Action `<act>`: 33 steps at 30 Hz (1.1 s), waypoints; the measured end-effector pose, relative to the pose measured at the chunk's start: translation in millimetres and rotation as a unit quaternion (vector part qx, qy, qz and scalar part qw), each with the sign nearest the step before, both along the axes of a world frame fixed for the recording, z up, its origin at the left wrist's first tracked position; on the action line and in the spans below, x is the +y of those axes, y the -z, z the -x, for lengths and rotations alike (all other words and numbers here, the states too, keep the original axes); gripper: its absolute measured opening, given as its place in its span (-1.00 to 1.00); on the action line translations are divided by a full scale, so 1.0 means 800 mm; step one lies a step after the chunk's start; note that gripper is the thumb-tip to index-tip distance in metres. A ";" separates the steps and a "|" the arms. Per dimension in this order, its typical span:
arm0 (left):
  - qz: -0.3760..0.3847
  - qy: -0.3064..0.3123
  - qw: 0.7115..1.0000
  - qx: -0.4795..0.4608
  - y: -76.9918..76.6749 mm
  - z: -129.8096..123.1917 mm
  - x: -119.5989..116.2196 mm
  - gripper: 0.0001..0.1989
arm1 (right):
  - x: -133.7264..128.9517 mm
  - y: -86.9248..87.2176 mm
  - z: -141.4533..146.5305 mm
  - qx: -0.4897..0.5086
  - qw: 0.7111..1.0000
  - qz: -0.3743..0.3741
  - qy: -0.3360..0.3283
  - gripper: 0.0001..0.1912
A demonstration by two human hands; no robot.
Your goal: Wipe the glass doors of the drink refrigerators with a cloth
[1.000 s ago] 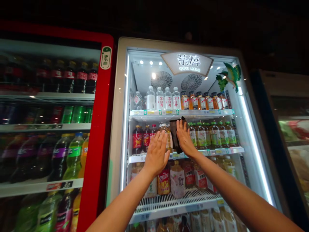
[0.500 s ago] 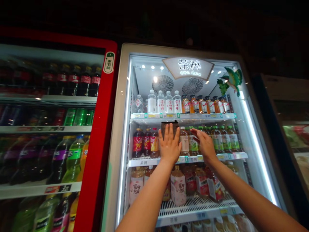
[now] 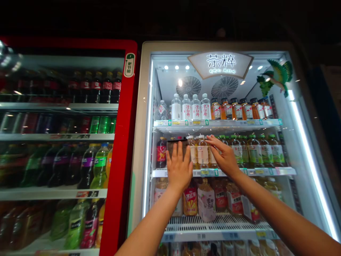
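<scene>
1. Dark flat object [image 3: 177,140]: a thin dark strip at centre-left of the frame, directly above the fingertips of the left hand. Most of it is hidden behind that hand, so its kind cannot be told. It lies level with the caps of the bottles on the middle shelf.

2. Left hand [image 3: 179,168]: open and flat, with the fingers extended upward and slightly apart, the palm facing the glass door. The fingertips meet the lower edge of the dark flat object; no closed grip is visible.

3. Right hand [image 3: 223,156]: open, with the fingers extended toward the upper left and gently curved. It stands just beside the left hand, apart from it, and holds nothing visible. Its fingertips are close to the glass door, but contact cannot be confirmed.

4. Glass-door drinks cooler [image 3: 141,142]: white-framed and brightly lit, at centre-right, directly in front of both hands. A fan-shaped sign [image 3: 220,65] and a bird figure [image 3: 277,74] occupy its top.

5. Bottled drinks: water bottles [image 3: 194,107] stand on the top shelf, green-capped tea bottles [image 3: 255,151] on the middle shelf, and a pink-labelled bottle [image 3: 206,201] on the lower shelf.

6. Red-framed cooler [image 3: 119,142]: at far left, stocked with cola bottles [image 3: 106,87] and green cans [image 3: 101,124].
</scene>
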State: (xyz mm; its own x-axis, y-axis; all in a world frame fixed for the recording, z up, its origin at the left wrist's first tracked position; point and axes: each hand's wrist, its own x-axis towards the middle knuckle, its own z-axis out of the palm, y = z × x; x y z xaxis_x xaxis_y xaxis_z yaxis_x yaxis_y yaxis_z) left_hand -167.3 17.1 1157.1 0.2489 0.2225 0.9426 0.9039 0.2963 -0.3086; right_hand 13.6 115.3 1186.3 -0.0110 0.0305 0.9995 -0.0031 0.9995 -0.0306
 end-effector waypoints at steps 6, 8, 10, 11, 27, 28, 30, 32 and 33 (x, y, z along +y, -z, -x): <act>0.069 -0.008 0.995 0.074 -0.026 0.023 -0.020 -0.27 | 0.007 -0.015 0.023 -0.050 0.995 -0.060 0.059 -0.64; 0.009 -0.027 1.000 0.001 -0.032 0.037 -0.031 -0.25 | 0.015 -0.015 0.029 -0.068 0.989 -0.086 0.094 -0.60; -0.026 -0.041 0.998 -0.039 -0.017 0.052 -0.045 -0.21 | 0.023 -0.008 0.033 -0.082 0.982 -0.108 0.133 -0.55; -0.020 -0.043 0.998 -0.032 -0.004 0.059 -0.052 -0.19 | 0.028 -0.004 0.035 -0.086 0.977 -0.120 0.153 -0.52; 0.043 -0.014 0.998 0.048 0.051 0.142 -0.126 -0.31 | 0.036 0.027 0.044 -0.063 0.935 -0.198 0.287 -0.19; 0.038 -0.013 0.998 0.043 0.040 0.145 -0.126 -0.33 | 0.035 0.027 0.045 -0.060 0.935 -0.198 0.287 -0.19; 0.013 -0.021 1.000 0.012 -0.001 0.145 -0.118 -0.36 | 0.034 0.028 0.045 -0.055 0.936 -0.198 0.287 -0.20; -0.018 -0.028 0.999 -0.021 -0.046 0.139 -0.105 -0.37 | 0.033 0.028 0.046 -0.053 0.935 -0.197 0.289 -0.20; -0.030 -0.030 0.999 -0.031 -0.061 0.135 -0.099 -0.36 | 0.032 0.029 0.046 -0.052 0.935 -0.196 0.290 -0.20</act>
